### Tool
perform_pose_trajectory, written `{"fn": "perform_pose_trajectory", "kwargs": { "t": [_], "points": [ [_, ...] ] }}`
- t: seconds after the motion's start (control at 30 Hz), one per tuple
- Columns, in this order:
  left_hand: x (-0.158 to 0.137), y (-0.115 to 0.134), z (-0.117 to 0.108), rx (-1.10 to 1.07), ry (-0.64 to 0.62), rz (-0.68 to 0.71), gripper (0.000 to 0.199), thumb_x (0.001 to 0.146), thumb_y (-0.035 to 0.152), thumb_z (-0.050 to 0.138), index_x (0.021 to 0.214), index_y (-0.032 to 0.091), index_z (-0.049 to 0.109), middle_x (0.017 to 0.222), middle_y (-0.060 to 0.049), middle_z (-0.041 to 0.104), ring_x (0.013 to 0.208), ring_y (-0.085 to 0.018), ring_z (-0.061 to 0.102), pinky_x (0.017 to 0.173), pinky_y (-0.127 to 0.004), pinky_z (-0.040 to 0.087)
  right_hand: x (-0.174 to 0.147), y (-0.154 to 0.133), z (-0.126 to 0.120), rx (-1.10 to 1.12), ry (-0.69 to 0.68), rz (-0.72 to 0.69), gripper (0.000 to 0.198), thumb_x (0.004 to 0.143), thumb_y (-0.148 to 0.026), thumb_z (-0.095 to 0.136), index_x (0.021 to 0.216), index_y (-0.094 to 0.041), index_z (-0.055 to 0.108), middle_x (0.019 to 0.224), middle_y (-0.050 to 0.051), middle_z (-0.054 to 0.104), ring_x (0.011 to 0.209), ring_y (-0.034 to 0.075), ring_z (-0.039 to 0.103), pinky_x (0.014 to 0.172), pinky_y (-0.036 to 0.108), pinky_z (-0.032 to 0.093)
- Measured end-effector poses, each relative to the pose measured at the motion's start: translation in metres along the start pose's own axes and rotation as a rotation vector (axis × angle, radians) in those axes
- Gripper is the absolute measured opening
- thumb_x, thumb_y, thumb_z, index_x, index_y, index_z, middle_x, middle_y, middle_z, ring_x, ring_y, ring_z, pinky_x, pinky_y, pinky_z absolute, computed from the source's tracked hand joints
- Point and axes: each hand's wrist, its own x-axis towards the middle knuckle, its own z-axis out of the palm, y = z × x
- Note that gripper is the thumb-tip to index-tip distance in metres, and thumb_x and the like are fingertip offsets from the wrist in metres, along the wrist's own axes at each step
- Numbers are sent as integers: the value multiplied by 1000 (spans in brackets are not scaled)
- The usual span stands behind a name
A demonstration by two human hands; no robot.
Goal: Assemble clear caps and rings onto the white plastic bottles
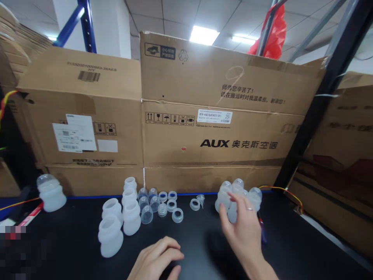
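My right hand [241, 229] reaches forward with fingers spread, its fingertips touching a cluster of capped translucent bottles [237, 196] at the back right of the black table [72, 249]. My left hand [155, 258] rests low on the table near the front edge, fingers loosely curled, holding nothing. To the left stand several open white silicone bottle bodies [118, 219]. Beside them lie clear caps [147, 204] and white screw rings [171, 205]. One ring and a small clear nipple [201, 200] sit apart, between the rings and the capped bottles.
A lone capped bottle [51, 192] stands at the far left. Large cardboard boxes [204, 128] wall off the back of the table. A black rack post [317, 105] slants down on the right, with a yellow cable [287, 192] at its foot.
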Motion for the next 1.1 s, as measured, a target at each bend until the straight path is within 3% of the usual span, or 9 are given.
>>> {"fn": "perform_pose_trajectory", "kwargs": {
  "t": [0.07,0.17,0.33,0.47,0.6,0.73,0.87,1.0,1.1],
  "points": [
    [2,-4,-4,84,67,-22,22,92,13,58,104,29,68,105,-2,73,88,-16,76,81,-23,59,-16,-10,17,99,-173,-112,26,103,-37,50,123,-23,60,109,10,68,99,29,67,87,43,55],
    [0,-16,-6,161,79,-79,25,88,13,61,103,30,70,111,-3,73,93,-18,77,85,-26,62,-37,-15,42,97,-384,-163,27,103,-30,50,128,-22,61,116,11,67,102,29,66,89,43,55],
    [-1,-30,-8,287,12,-136,42,82,15,70,121,32,69,129,-6,72,110,-25,75,93,-37,65,-48,-7,65,-46,-458,-161,31,102,-27,54,129,-21,68,123,14,69,105,33,67,92,46,53],
    [16,-28,-12,394,-106,-46,51,88,21,69,138,29,63,146,-9,66,125,-29,69,99,-45,64,-43,-5,65,-54,-501,-135,35,101,-23,54,132,-19,69,124,13,73,107,33,67,93,44,51],
    [31,-35,-6,484,-184,86,59,84,20,72,142,25,60,152,-8,63,123,-31,71,95,-45,65,-37,-5,63,-54,-542,-112,36,100,-19,52,131,-20,71,122,10,74,103,31,68,92,43,51],
    [33,-43,2,559,-129,177,48,78,19,78,125,24,70,143,-8,70,111,-30,76,86,-42,68,-36,-5,64,-91,-562,-127,42,99,-18,53,137,-26,70,125,8,73,103,32,67,90,43,52],
    [33,-36,0,547,-41,235,43,73,12,77,115,22,71,123,-7,80,99,-26,79,81,-38,68,-35,-7,68,-196,-586,-150,50,98,-19,53,146,-31,64,132,9,70,106,34,66,88,45,53],
    [37,-26,-4,511,6,263,45,66,5,73,107,23,70,106,-4,82,89,-24,79,75,-34,67,-31,-10,69,-238,-605,-165,51,99,-20,52,148,-26,62,133,11,69,108,36,65,90,47,54],
    [36,-28,-3,503,20,255,45,66,5,73,107,24,69,106,-3,82,88,-23,79,75,-34,67,-30,-10,68,-210,-602,-170,45,101,-20,50,144,-21,66,130,11,71,107,34,66,94,45,54]
  ]
}}
